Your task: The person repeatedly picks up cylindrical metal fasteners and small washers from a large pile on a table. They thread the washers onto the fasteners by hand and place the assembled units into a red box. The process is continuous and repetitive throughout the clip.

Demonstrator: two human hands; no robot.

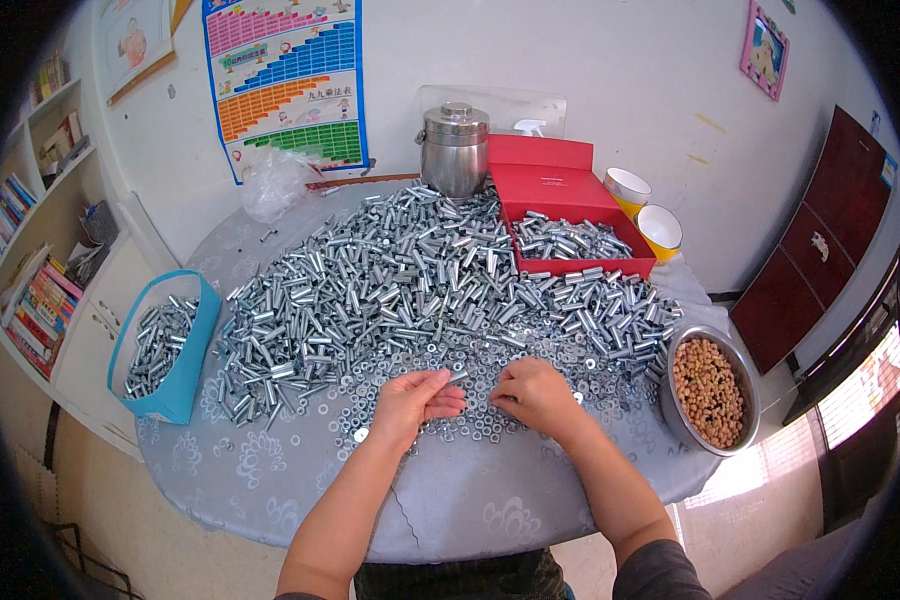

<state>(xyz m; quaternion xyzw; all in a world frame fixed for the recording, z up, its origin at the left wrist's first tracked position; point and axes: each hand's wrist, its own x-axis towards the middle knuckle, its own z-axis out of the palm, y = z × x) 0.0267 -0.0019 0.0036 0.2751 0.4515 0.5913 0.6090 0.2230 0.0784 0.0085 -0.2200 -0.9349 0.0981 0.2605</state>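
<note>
My left hand [416,404] is closed, with a short silver metal sleeve [458,377] held at its fingertips. To its right, my right hand [534,394] has its fingers pinched together; whatever they hold is hidden or too small to name. Both hands hover close over a spread of small washers and nuts [480,420] near the front of the table. Behind them rises a wide heap of silver metal sleeves [370,270].
More sleeves fill a light blue box [192,368] at the left and a red lidded box [645,262] at the back. A steel bowl [753,405] of tan pieces stands at the right edge. Behind are a steel canister [455,155], two yellow-and-white bowls [660,230] and a plastic bag [273,185].
</note>
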